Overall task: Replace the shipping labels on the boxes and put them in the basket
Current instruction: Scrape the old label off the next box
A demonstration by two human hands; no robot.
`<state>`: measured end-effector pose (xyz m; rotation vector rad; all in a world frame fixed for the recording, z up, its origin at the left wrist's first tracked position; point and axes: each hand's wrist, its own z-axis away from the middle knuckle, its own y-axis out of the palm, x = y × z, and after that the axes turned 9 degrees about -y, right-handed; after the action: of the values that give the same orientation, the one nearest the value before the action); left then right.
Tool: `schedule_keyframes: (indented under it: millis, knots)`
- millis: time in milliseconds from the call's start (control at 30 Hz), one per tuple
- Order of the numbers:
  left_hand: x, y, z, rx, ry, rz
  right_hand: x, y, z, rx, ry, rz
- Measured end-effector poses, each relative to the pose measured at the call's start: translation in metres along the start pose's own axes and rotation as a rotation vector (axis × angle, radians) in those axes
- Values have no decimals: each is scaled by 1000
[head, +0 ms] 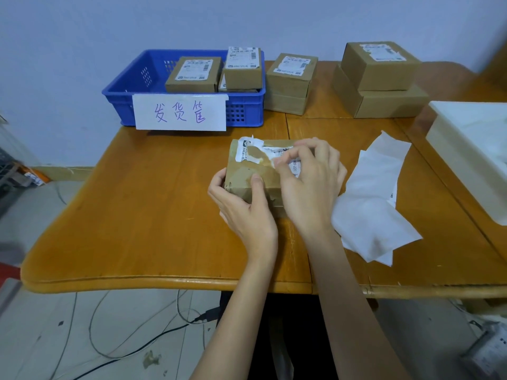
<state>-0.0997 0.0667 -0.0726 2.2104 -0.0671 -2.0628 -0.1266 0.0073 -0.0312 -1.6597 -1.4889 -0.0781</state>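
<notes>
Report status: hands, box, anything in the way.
Left hand grips box at near corner. Right hand pinches torn label. Label half off. Backing papers lie beside box, not blocking.

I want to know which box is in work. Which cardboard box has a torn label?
The box at the table's front, held by the left hand, while the right hand picks at its torn label. The other boxes' labels look whole.

White tray on wooden table; cables on floor.
</notes>
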Motion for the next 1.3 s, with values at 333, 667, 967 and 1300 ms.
schedule_keyframes:
  millis: [333,667,967,1300]
  knots:
    - [3,-2,6,0,35,56,1,-5,-10,98,-86,44]
    - [-2,3,-2,13,-35,27,5,1,-18,133,26,60]
    - [-13,-3,-6,35,-116,53,7,-6,-18,235,53,-33]
    - [-35,-31,-43,266,-524,66,4,-18,-20,332,2,-93]
